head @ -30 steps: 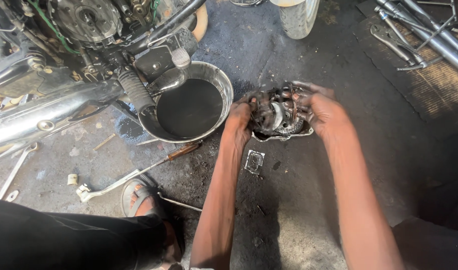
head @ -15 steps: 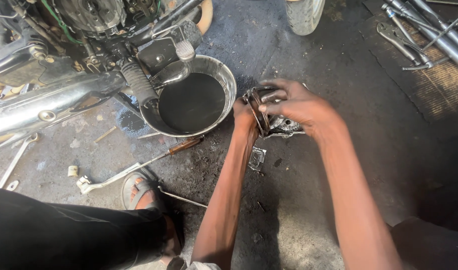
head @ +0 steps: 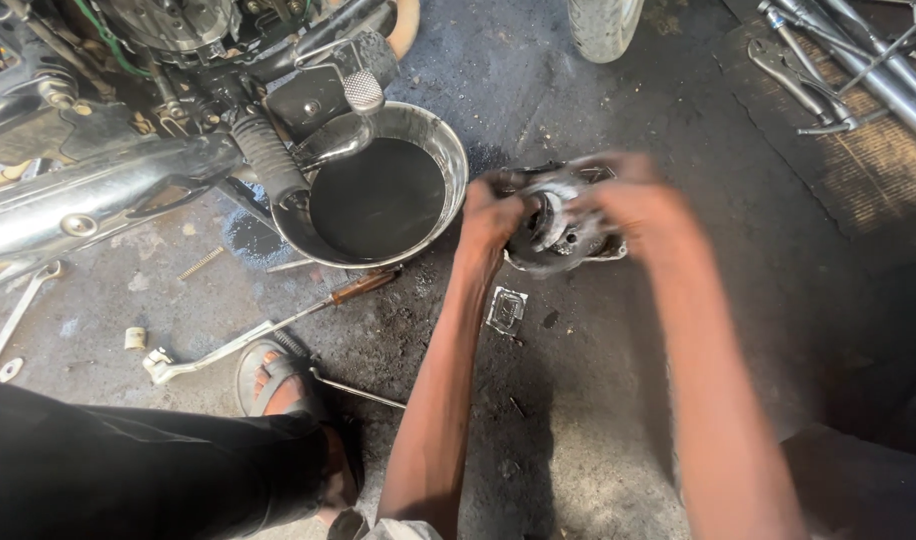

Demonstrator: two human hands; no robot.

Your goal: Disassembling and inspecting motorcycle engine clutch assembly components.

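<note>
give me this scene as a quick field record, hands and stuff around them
left hand: gripping the left side of the engine part
right hand: on the part's right side, blurred
pan: left of the hands, holds dark oil
screwdriver: on the floor below the pan
small metal plate: on the floor under the part
motorcycle: upper left

Shiny metal pan (head: 448,150) of glossy black oil (head: 378,198); rough, grimy concrete floor (head: 598,400).

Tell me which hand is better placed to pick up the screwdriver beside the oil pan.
Probably the left hand: it grips the engine part on the side nearer the screwdriver and oil pan. The right hand is farther off.
</note>
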